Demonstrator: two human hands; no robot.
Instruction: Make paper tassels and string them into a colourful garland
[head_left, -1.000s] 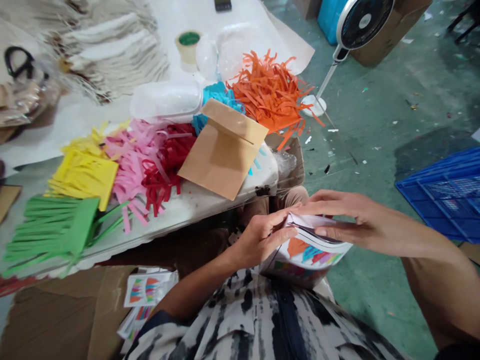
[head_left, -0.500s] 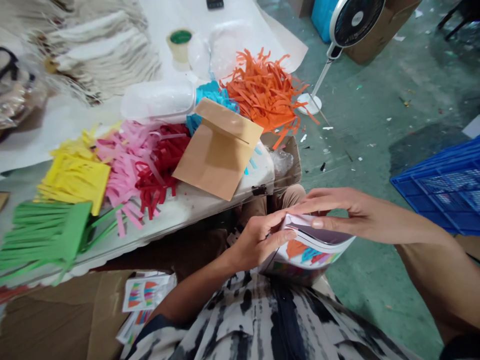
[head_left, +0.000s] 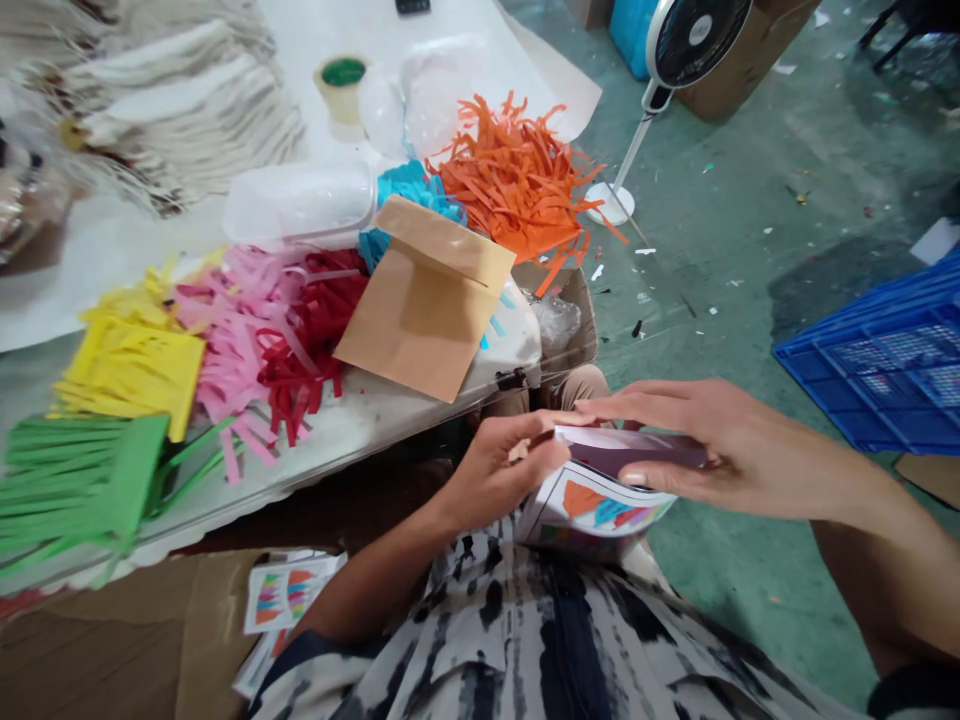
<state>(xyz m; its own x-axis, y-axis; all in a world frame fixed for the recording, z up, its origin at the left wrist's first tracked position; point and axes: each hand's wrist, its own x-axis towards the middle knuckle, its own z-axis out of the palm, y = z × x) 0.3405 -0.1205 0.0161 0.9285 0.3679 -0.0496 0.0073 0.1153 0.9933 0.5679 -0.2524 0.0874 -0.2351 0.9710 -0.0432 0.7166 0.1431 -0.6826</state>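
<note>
A stack of printed cards with colourful tassel pictures stands on edge against my lap, its upper edges bowed apart. My left hand pinches the left corner of the stack between thumb and fingers. Across the top lies my right hand, its thumb on the near face and its fingers along the far edge. The bottom of the stack is in shade near my patterned shirt. On the table corner ahead, a brown paper envelope rests beside red tissue tassels and orange tassels.
Pink, yellow and green tassels line the table's near edge. A clear plastic box lies behind them. More printed cards sit on cardboard at lower left. A fan and a blue crate stand on the floor.
My right thumb and fingers have shifted slightly on the stack, and its near face now sits a little further left. The whole view has shifted slightly.
</note>
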